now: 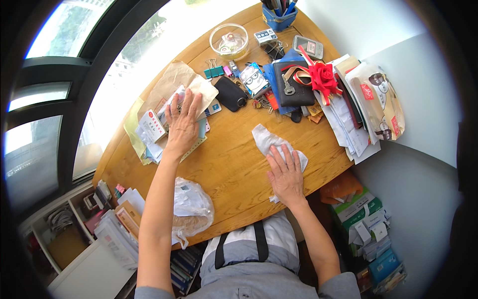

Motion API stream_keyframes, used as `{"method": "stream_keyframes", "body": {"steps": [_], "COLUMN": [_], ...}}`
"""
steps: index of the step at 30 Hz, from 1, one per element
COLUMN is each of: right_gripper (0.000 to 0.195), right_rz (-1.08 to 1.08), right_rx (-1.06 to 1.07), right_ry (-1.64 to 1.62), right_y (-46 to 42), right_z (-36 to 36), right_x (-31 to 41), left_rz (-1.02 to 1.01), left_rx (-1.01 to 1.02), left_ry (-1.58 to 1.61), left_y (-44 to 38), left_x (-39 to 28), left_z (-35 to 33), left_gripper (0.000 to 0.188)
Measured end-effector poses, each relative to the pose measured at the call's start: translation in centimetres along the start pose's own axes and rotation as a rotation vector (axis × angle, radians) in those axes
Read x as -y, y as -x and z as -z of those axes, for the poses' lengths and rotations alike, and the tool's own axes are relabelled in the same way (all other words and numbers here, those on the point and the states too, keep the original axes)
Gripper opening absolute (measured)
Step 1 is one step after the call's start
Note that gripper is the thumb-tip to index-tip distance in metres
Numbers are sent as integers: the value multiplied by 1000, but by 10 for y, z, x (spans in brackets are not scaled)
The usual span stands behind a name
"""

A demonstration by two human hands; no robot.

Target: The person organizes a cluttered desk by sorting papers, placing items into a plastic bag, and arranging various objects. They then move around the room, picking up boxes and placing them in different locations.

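Note:
My right hand (286,175) lies flat on a white cloth or tissue (264,137), pressed to the wooden tabletop (235,168) near its front edge. At the left, my left hand (183,121) rests with spread fingers on a pile of papers and small items. Under and around it are a brown paper bag (158,88), a small box with red writing (152,125) and a yellow-green paper (135,129). A clear plastic bag (192,203) with something white in it sits at the front edge, beside my left forearm. Just right of the pile lies a black pouch (230,93).
Farther back stand a round clear bowl (229,42) and a blue pen holder (280,20). A black wallet (295,95) with a key and a red fabric rose (323,78) lie at the right, beside stacked papers (347,127). Shelves with papers (115,235) stand at lower left.

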State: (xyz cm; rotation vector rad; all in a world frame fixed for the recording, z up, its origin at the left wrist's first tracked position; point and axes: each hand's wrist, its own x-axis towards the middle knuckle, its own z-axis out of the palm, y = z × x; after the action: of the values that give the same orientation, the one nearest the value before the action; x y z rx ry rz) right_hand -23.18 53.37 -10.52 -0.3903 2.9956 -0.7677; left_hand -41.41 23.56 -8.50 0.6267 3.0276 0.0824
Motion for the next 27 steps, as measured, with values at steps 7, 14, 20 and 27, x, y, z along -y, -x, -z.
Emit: {"method": "stream_keyframes", "body": {"steps": [7, 14, 20, 27], "right_gripper": [44, 37, 47, 38], "right_rz": [69, 177, 28, -59], "right_rx": [-55, 12, -324, -188], "right_ry": [13, -303, -259, 233], "right_y": [-46, -48, -135, -203], "right_z": [-12, -2, 12, -30], "right_x": [11, 32, 39, 42], "left_rz": [-23, 10, 62, 401], "left_rx": [85, 104, -163, -387], "left_ry": [19, 82, 174, 134], "left_y": [23, 23, 9, 28], "left_x": [25, 14, -31, -10], "left_z": [7, 23, 31, 46], "left_gripper": [91, 97, 82, 67]}}
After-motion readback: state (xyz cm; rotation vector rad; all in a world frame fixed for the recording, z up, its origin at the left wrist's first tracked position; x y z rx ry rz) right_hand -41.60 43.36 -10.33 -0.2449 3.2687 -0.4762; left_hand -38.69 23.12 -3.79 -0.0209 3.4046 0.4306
